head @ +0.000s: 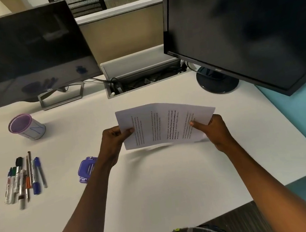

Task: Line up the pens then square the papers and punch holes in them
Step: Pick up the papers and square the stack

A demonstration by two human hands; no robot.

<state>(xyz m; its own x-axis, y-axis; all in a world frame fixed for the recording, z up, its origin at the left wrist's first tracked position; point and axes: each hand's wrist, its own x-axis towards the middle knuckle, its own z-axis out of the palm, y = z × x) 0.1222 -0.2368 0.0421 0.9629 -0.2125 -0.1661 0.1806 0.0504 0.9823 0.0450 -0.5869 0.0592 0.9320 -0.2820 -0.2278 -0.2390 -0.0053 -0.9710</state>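
Observation:
A stack of printed papers (pixel 164 124) stands on its long edge above the middle of the white desk (pixel 157 183). My left hand (pixel 113 142) grips its left end, thumb on the front. My right hand (pixel 213 130) grips the right end the same way. Several pens and markers (pixel 23 179) lie side by side at the left of the desk. A purple hole punch (pixel 87 169) lies just left of my left forearm, partly hidden by it.
A purple-rimmed pen cup (pixel 27 126) stands at the back left. Two dark monitors (pixel 23 55) (pixel 243 26) rise at the back, with an open cable tray (pixel 143 80) between them. The desk's right edge (pixel 296 132) runs diagonally beside a blue wall.

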